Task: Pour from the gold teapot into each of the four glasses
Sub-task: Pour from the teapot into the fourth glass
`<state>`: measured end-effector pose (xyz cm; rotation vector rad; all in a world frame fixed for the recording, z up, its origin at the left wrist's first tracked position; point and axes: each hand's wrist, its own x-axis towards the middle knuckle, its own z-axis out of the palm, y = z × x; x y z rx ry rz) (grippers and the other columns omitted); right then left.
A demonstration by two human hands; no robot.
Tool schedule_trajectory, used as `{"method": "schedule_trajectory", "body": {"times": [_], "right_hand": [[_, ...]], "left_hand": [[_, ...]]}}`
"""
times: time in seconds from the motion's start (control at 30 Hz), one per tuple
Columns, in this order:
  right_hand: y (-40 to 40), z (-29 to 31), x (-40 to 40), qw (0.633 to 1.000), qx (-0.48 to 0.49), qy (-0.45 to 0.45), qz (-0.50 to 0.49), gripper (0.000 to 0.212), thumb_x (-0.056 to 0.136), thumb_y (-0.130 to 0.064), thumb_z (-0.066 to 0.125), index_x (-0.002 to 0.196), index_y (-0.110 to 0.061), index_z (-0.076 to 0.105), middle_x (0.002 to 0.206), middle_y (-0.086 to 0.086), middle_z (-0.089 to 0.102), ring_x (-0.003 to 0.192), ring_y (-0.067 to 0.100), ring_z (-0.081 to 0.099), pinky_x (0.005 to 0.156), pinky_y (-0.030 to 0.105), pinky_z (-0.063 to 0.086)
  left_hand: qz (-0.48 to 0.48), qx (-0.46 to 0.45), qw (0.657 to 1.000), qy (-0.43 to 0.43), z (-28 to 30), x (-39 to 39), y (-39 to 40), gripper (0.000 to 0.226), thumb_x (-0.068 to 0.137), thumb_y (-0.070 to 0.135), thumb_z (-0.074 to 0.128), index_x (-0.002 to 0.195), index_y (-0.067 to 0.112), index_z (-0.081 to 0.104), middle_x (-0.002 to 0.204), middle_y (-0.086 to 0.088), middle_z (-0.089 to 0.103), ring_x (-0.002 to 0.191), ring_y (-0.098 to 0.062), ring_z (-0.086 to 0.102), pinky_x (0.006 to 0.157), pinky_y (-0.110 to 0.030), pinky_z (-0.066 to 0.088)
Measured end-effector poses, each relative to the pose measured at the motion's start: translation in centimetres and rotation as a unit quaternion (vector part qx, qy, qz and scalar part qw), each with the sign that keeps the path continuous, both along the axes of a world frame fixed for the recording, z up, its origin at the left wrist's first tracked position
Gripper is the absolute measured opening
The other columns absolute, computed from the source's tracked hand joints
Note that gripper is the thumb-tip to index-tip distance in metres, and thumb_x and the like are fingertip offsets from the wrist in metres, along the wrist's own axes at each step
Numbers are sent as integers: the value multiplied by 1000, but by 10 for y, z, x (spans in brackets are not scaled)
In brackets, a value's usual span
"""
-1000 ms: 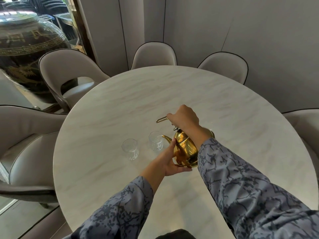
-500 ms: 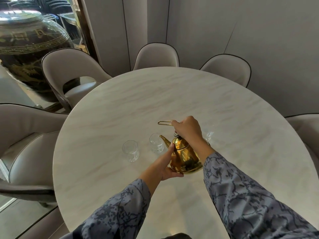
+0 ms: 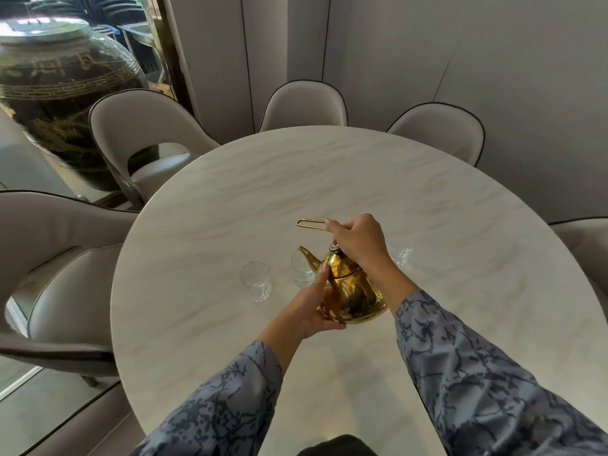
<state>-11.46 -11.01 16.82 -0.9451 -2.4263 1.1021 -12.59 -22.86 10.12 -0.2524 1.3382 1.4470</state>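
The gold teapot [image 3: 353, 296] is near the middle of the round marble table [image 3: 329, 179], its spout pointing left over a clear glass [image 3: 302, 273]. My right hand [image 3: 358, 238] grips the thin gold handle above the lid. My left hand [image 3: 312, 307] cups the pot's left side and underside. Another clear glass [image 3: 256, 281] stands further left, apart from the pot. A third glass [image 3: 402, 250] shows partly behind my right wrist. A fourth glass is hidden from view.
Several beige upholstered chairs [image 3: 144, 126] ring the table on the left, far side and right. A large dark jar with gold patterning [image 3: 56, 90] stands behind glass at the far left. A grey panelled wall [image 3: 427, 44] lies beyond.
The teapot has come back from its tilt toward upright and sits lower. A glass behind my right wrist has come into view.
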Motion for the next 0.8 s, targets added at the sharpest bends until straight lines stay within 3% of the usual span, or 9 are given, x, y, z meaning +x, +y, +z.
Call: {"method": "schedule_trajectory", "body": {"times": [0.1,0.2,0.3,0.43,0.53,0.67,0.8], "right_hand": [[-8,4,-7,999,12,-7,33,51,93,-41,61,69,1,74,52,-1,60,49,15,56,54,24,43],[-18,5,-14,998,19,-19,55,48,93,-38,61,73,3,76,52,0,60,51,17,56,56,25,46],[-30,3,-23,997,31,-24,70,47,93,-37,61,77,4,76,61,12,68,56,21,59,61,29,51],[-45,1,-37,995,46,-42,81,48,93,-37,61,76,7,75,52,5,59,50,20,54,62,34,53],[-53,1,-47,993,56,-53,88,48,89,-36,61,79,10,73,62,15,67,53,24,54,58,32,46],[-61,6,-57,988,80,-79,109,45,84,-37,61,79,6,73,74,17,75,65,34,69,63,40,58],[-63,10,-63,984,91,-93,118,43,83,-37,60,78,4,72,74,14,75,68,31,71,65,40,59]], "left_hand": [[16,10,1000,-16,1,1,-9,63,85,66,55,129,22,44,154,-14,41,136,-43,46,98,-54,54],[39,13,999,-29,0,0,-20,76,81,67,60,141,23,41,157,-14,35,137,-45,43,95,-56,56],[61,16,997,-41,-1,-3,-31,81,79,65,65,145,25,38,160,-12,30,139,-47,40,91,-58,57],[74,45,994,-60,-5,-9,-46,76,79,62,67,142,27,41,160,-9,31,138,-47,40,84,-57,60],[82,61,992,-71,-5,-10,-51,69,79,62,67,133,26,45,157,-10,35,136,-47,43,77,-54,62],[101,83,988,-86,-4,-10,-52,59,79,63,67,122,25,50,152,-10,41,132,-46,49,87,-58,58],[106,95,985,-95,-3,-13,-52,65,78,64,67,127,26,49,154,-9,40,132,-47,49,86,-58,58]]}}
